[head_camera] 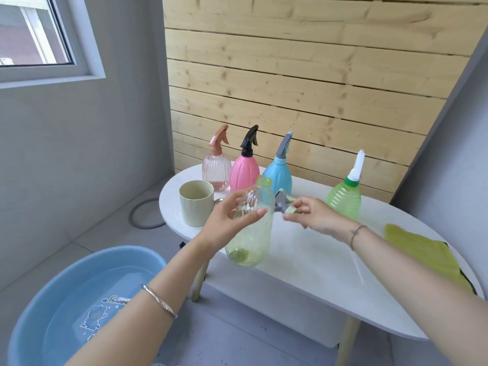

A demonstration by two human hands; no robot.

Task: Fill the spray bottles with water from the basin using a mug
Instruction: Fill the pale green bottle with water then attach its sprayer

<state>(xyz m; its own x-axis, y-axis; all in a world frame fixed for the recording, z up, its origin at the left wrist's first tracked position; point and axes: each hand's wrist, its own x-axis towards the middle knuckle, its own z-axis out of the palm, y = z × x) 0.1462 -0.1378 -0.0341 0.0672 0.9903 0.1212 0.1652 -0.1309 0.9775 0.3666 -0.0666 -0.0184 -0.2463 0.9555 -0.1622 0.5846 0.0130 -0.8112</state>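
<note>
The left hand (229,220) gripped a translucent yellow-green spray bottle (253,241) round its upper body, thumb on the near side and fingers curled behind it. The bottle was tilted, its open threaded neck pointing up and away and its base down at the near edge of the white oval table (317,260), towards the left end. The right hand (314,216) pinched the bottle's removed spray head (284,204), a grey trigger with a pale green cap, just beside the bottle's shoulder; a faint pale line below the right wrist was probably its dip tube. A pale green mug (196,204) stood upright at the table's left end, apart from both hands. Along the far edge stood 4 capped bottles: a clear pink bottle (216,171), a solid pink bottle (244,171) with a black head, a blue bottle (278,175) with a grey head and, further right, a green bottle (343,199) with a white nozzle. A yellow cloth (422,252) lay flat at the table's right end. On the floor below the table's left end sat a blue basin (39,313) holding water.
</note>
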